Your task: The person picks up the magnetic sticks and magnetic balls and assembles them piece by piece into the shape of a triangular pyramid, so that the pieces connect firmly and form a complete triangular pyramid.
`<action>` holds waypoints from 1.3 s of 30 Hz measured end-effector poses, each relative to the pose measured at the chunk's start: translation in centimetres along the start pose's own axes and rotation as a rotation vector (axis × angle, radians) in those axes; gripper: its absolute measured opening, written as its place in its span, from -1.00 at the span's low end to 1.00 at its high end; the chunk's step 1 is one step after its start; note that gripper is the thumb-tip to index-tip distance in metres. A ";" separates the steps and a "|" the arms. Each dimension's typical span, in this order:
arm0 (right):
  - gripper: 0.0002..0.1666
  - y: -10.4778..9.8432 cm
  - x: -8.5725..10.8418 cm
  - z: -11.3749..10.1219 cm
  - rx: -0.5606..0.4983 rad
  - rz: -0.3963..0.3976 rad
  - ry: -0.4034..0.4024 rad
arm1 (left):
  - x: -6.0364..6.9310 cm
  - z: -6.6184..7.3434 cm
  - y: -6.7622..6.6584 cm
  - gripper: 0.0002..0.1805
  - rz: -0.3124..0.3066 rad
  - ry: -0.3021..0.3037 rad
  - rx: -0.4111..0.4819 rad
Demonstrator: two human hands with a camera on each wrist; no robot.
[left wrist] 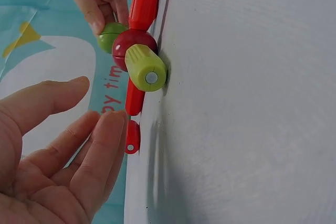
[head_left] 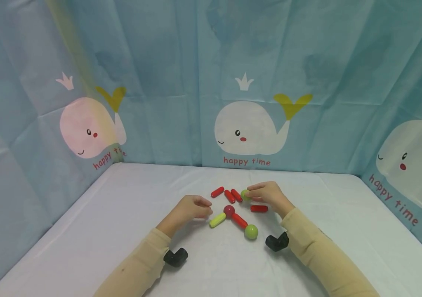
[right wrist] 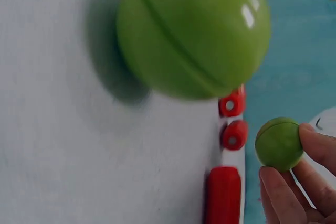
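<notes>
My right hand [head_left: 271,195] pinches a green ball [right wrist: 280,145] between thumb and fingers, just off the table in the right wrist view. My left hand [head_left: 194,207] holds nothing. Its fingers are spread and loosely bent, left of a yellow-green rod [head_left: 217,220]. That rod's inner end meets a dark red ball [head_left: 229,211], from which a red rod [head_left: 239,220] runs to a second green ball [head_left: 251,232]. The rod's free end shows a round silvery disc in the left wrist view.
Several loose red rods lie around: one [head_left: 217,192] at the back left, a pair [head_left: 229,196] beside the held ball, and one [head_left: 259,208] below my right hand. The white table [head_left: 84,231] ends at a blue whale-print curtain [head_left: 159,82]. Black pieces [head_left: 175,257] sit at both wrists.
</notes>
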State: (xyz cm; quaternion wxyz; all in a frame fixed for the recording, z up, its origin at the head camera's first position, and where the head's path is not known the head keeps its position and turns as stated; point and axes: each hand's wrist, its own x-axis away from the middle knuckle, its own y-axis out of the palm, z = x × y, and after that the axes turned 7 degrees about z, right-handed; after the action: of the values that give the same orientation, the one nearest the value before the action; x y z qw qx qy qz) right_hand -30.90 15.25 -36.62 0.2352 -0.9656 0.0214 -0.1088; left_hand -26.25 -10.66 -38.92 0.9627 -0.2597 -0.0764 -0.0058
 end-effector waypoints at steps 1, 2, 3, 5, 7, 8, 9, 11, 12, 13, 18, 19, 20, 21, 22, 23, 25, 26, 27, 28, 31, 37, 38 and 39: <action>-0.55 0.1 0.2 -0.1 0.007 -0.004 -0.013 | 0.0 0.0 0.0 -0.73 0.002 0.000 0.009; -0.55 0.2 0.4 -0.3 0.017 -0.012 -0.025 | 0.0 0.0 0.0 -0.72 0.003 0.003 0.016; -0.55 0.3 0.6 -0.4 0.025 -0.016 -0.032 | 0.0 0.1 0.0 -0.72 0.006 0.001 0.022; -0.54 0.7 1.1 -0.7 0.039 -0.024 -0.042 | 0.0 0.1 -0.1 -0.70 0.014 0.005 0.020; -0.53 1.0 1.5 -1.0 0.052 -0.037 -0.049 | 0.0 0.2 -0.1 -0.69 0.021 0.006 0.020; -0.53 1.1 1.7 -1.1 0.061 -0.043 -0.053 | -0.1 0.2 -0.1 -0.69 0.024 0.010 0.016; -0.53 1.3 1.9 -1.3 0.071 -0.045 -0.056 | -0.1 0.2 -0.1 -0.68 0.026 0.012 0.015; -0.53 1.6 2.2 -1.5 0.096 -0.049 -0.064 | -0.1 0.2 -0.1 -0.67 0.020 0.022 0.028; -0.55 1.8 2.3 -1.6 0.104 -0.053 -0.069 | -0.1 0.3 -0.2 -0.66 0.014 0.027 0.043; -0.55 1.9 2.4 -1.7 0.113 -0.057 -0.074 | -0.1 0.4 -0.2 -0.66 0.009 0.034 0.050; -0.61 2.7 3.0 -2.0 0.140 -0.083 -0.088 | 0.2 0.6 -0.3 -0.64 -0.007 0.093 0.081; -0.62 2.8 3.1 -2.1 0.143 -0.086 -0.091 | 0.2 0.6 -0.3 -0.64 -0.009 0.110 0.085; -0.62 2.9 3.3 -2.1 0.145 -0.088 -0.095 | 0.3 0.6 -0.3 -0.63 -0.013 0.123 0.094; -0.63 3.1 3.4 -2.2 0.133 -0.093 -0.099 | 0.3 0.6 -0.2 -0.63 -0.016 0.137 0.100; -0.65 3.2 3.5 -2.2 0.120 -0.099 -0.109 | 0.4 0.6 -0.2 -0.63 -0.019 0.148 0.112; -0.66 3.4 3.6 -2.3 0.109 -0.103 -0.116 | 0.4 0.6 -0.2 -0.63 -0.022 0.158 0.118; -0.68 3.7 3.6 -2.3 0.070 -0.120 -0.131 | 0.6 0.7 -0.1 -0.63 -0.024 0.170 0.128; -0.70 3.8 3.7 -2.3 0.051 -0.129 -0.137 | 0.6 0.7 -0.1 -0.63 -0.024 0.172 0.128; -0.71 3.9 3.7 -2.4 0.031 -0.138 -0.141 | 0.7 0.8 -0.1 -0.63 -0.023 0.174 0.129; -0.71 4.0 3.7 -2.3 0.027 -0.142 -0.147 | 0.7 0.8 0.0 -0.63 -0.023 0.176 0.129; -0.71 4.3 3.8 -2.4 0.026 -0.142 -0.143 | 0.8 0.9 0.0 -0.63 -0.028 0.175 0.125; -0.66 4.6 4.0 -2.4 0.058 -0.138 -0.124 | 1.0 1.1 0.0 -0.63 -0.035 0.157 0.121; -0.65 4.6 4.1 -2.5 0.060 -0.139 -0.124 | 1.0 1.1 0.0 -0.63 -0.036 0.159 0.120; -0.66 4.7 4.1 -2.5 0.062 -0.139 -0.121 | 1.0 1.1 0.1 -0.63 -0.039 0.161 0.124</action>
State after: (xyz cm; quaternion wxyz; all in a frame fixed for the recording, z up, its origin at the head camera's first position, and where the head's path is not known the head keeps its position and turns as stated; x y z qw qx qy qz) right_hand -27.40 9.56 -35.78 0.2577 -0.9619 -0.0631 -0.0668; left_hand -25.40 -10.04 -37.89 0.9796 -0.1969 -0.0039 -0.0407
